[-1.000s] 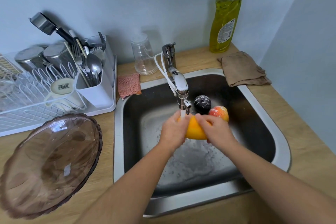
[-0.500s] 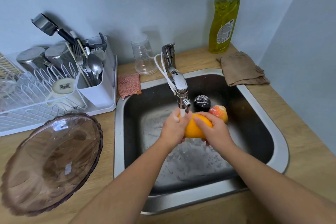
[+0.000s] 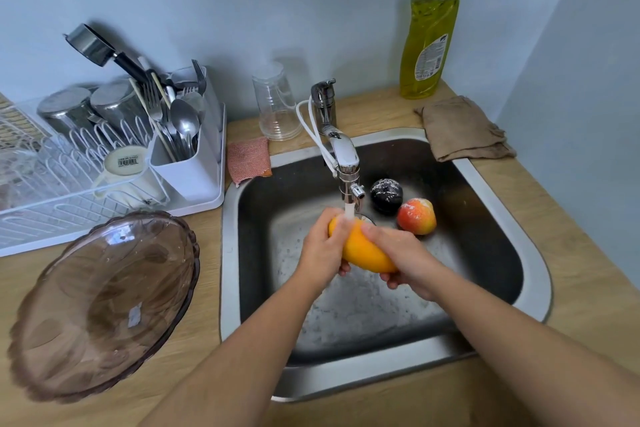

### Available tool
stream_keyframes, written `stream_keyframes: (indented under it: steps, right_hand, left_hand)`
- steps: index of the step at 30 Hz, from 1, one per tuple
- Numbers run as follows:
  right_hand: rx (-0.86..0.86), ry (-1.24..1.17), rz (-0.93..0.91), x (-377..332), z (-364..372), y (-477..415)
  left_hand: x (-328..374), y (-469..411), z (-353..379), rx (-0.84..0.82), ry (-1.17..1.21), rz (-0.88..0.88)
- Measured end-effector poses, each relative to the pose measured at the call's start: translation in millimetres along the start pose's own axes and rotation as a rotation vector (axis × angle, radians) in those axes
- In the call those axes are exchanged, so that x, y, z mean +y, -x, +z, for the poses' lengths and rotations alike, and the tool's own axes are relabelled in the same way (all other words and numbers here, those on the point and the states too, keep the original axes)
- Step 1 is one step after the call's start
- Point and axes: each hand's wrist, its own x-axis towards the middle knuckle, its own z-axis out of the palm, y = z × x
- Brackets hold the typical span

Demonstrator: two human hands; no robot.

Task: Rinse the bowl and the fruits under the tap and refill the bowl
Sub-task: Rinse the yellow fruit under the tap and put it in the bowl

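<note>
Head view. Landmark: the chrome swivel tap, running a white stream into the stainless steel sink. Directly under the spout, the smooth orange-yellow fruit is held over the basin by both hands. The left hand wraps its near-left side; its fingers curl over the top, touching the stream. The right hand cups the fruit from the near-right, fingers closed around it from above and below. Both sets of fingers hold the fruit; neither is spread.

Just right of the tap, on the sink floor, lie a dark round fruit and a red-and-yellow apple-like fruit, side by side, both flecked white. Well to the near-left of the tap, on the wooden desk, sits the brown-tinted scalloped glass bowl, tilted and holding nothing.

Step in hand, by judgement: rinsing the first fruit. The next move calls for carrying it left to the bowl with a firm grip, since the wet skin will likely be slippery, then taking up a fruit from the sink.

Hard to make out: the fruit's underside and both palms are hidden. Whether the white flecks are foam or droplets cannot be told. Whether the bowl is wet cannot be told.
</note>
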Motion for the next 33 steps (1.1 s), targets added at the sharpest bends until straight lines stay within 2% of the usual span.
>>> stream_keyframes:
  steps: [1, 3, 4, 6, 7, 8, 11, 13, 15, 18, 22, 25, 28, 30, 32, 33]
  right_hand:
    - [-0.046, -0.009, 0.079, -3, -3, -1]
    - [-0.031, 0.047, 0.038, -4, -6, -4]
    - [0.033, 0.145, -0.069, -3, -5, -4]
    - [0.171, 0.524, -0.338, 4, -2, -6]
    - [0.212, 0.672, -0.420, 8, 1, -7]
    - [0.213, 0.720, -0.431, 9, 3, -7]
    - [0.041, 0.548, -0.213, 5, 0, -9]
    - [-0.116, 0.445, -0.068, -2, -7, -9]
    - [-0.200, 0.277, 0.028, -5, -14, -9]
    - [-0.155, 0.086, 0.003, -3, -12, -5]
    - [-0.091, 0.061, -0.105, 7, 1, -2]
    - [-0.012, 0.276, -0.261, 8, -1, -5]
    - [0.107, 0.682, -0.379, 11, -2, -4]
    - [0.193, 0.738, -0.451, 18, -2, -3]
    - [0.241, 0.888, -0.542, 23, -3, -7]
    - [0.254, 0.886, -0.512, 25, -3, -13]
  left_hand:
    - [-2, 2, 1, -0.014, 0.000, 0.029]
    - [-3, 1, 2, -0.015, 0.010, -0.040]
    - [0, 0, 2, -0.015, 0.034, -0.113]
    - [6, -5, -2, -0.025, 0.092, -0.256]
    - [9, -7, -4, -0.033, 0.096, -0.292]
    - [10, -8, -6, -0.042, 0.063, -0.294]
    - [6, -7, -8, -0.100, -0.074, -0.133]
    - [3, -4, -8, -0.131, -0.067, -0.056]
    - [3, -1, -8, -0.143, -0.011, -0.030]
    - [4, -5, -7, -0.117, 0.005, -0.057]
    - [3, -13, -4, -0.084, -0.055, -0.161]
    - [2, -17, 0, -0.054, -0.071, -0.166]
    - [4, -20, 5, -0.056, -0.070, -0.266]
    - [6, -21, 6, -0.089, -0.083, -0.294]
    - [5, -21, 8, -0.108, -0.114, -0.242]
    - [4, -20, 8, -0.093, -0.130, -0.194]
